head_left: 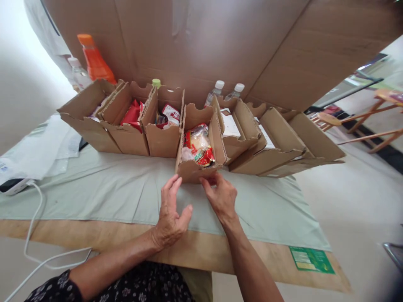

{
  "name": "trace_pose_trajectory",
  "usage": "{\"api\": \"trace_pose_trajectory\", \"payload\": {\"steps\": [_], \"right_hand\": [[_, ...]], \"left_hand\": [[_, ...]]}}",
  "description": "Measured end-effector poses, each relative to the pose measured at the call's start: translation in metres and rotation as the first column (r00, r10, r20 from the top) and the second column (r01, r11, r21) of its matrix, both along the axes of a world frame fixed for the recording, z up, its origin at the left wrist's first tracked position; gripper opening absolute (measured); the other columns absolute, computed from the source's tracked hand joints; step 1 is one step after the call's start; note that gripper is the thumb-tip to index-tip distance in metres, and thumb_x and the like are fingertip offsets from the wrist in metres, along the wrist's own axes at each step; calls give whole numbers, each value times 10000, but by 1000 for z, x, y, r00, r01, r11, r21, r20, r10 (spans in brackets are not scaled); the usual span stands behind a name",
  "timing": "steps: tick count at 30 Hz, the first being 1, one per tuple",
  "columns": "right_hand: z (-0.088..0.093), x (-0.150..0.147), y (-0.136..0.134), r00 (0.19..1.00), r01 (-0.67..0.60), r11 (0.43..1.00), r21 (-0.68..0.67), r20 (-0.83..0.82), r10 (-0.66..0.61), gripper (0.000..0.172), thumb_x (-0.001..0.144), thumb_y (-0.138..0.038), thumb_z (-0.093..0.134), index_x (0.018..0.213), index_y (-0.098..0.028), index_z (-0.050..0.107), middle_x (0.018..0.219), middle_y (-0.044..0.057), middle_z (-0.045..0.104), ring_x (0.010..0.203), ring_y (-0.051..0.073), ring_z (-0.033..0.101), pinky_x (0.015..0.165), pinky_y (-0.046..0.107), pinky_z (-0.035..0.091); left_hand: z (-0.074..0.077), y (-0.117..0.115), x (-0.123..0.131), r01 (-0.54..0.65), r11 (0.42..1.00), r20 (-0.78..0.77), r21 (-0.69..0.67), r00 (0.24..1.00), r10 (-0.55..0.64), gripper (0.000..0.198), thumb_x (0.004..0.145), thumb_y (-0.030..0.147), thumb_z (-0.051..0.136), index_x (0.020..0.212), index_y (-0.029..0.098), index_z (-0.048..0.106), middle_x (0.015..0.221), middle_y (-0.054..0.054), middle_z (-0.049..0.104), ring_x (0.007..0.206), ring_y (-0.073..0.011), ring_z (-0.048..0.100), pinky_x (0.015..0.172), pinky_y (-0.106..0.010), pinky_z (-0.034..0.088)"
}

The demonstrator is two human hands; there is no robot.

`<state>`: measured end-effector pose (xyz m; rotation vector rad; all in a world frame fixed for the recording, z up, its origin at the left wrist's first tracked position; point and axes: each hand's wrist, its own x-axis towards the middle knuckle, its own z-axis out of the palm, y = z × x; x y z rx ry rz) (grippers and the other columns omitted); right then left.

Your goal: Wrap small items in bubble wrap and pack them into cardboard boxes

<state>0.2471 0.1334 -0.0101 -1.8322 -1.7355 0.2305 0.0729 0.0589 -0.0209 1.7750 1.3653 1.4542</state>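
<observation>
Snack box (190, 173) well behind table edge (201, 261)

at eight o'clock, a short black sleeve (55, 289) scattered with small pale grey flowers, its edge ending on the left arm (116, 260). at seven o'clock, loose dark cloth (151, 283) in a matching flower print, softly creased. at six o'clock, beside it, a strip of plain olive-brown fabric (199, 287). the right arm (252, 264), at five o'clock, is bare, as are the left hand (171, 216) and right hand (222, 195)
</observation>
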Motion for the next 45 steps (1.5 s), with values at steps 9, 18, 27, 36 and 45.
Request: {"api": "trace_pose_trajectory", "payload": {"steps": [9, 18, 27, 36, 45], "right_hand": [[-33, 0, 31, 905, -68, 996, 51, -417, 84, 387, 885, -383, 526, 1167, -189, 708, 1122, 114, 796, 950, 244, 775, 889, 395, 604], [-21, -1, 13, 893, -107, 989, 100, -428, 140, 300, 921, -387, 547, 1058, -195, 732, 990, 93, 806, 846, 218, 768, 859, 370, 615], [91, -101, 56, 911, -412, 909, 60, 54, 409, 599, 968, -226, 487, 1561, -193, 410, 952, 63, 790, 850, 223, 741, 808, 322, 551], [113, -136, 68, 913, -281, 957, -68, 289, 288, 214, 981, -229, 495, 1103, -195, 668, 886, 96, 769, 809, 250, 724, 732, 305, 463], [85, -18, -101, 943, -320, 908, 270, 4, 332, 94, 936, -307, 634, 898, -269, 711, 789, 18, 754, 678, 175, 713, 693, 300, 572]], "left_hand": [[-5, 85, 19, 154, 972, 14, -176, 988, -154, 807, 849, 229, 600, 1591, 239, 283, 1668, -159, 277, 1568, -325, 272, 1251, -563, 330], [-1, 75, 16, 209, 927, 67, -313, 978, -198, 751, 820, 242, 632, 1534, 233, 400, 1690, -164, 260, 1510, -370, 379, 1113, -563, 510], [-12, -15, -75, 35, 930, -10, -366, 999, -42, 438, 880, 193, 559, 1309, 227, 642, 1613, -159, 422, 1389, -362, 550, 489, -188, 567], [-4, -30, -122, -86, 950, 4, -302, 996, 91, 325, 894, 212, 562, 1189, 216, 698, 1485, -153, 568, 1218, -301, 670, 470, -175, 527], [-3, -44, -133, -167, 942, 54, -291, 980, 190, 635, 895, 260, 614, 1501, 227, 428, 1456, -151, 571, 1282, -290, 614, 1024, -483, 562]]}}
